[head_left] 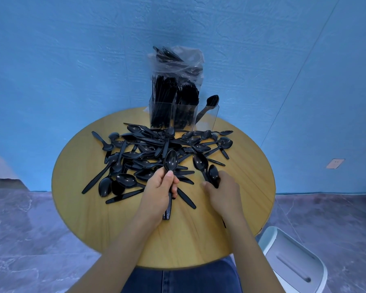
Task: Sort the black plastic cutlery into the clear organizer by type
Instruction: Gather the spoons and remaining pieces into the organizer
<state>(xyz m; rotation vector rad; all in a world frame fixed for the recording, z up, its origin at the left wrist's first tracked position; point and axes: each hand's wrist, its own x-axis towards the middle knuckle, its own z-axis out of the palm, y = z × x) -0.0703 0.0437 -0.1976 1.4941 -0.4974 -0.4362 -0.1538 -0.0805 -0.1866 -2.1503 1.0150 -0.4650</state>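
Bare table (93, 218) rims the spoon pile (152, 153); both hands, left (156, 195) and right (224, 191), grasp spoons; organizer (184, 115) holds upright cutlery.

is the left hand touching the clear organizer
Apart. The head view shows the left hand gripping spoons near the table's front, with the loose pile between it and the clear organizer.

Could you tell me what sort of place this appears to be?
Probably a staged recording room, not a kitchen: a small round wooden table stands before a plain blue backdrop on grey marble-look flooring.
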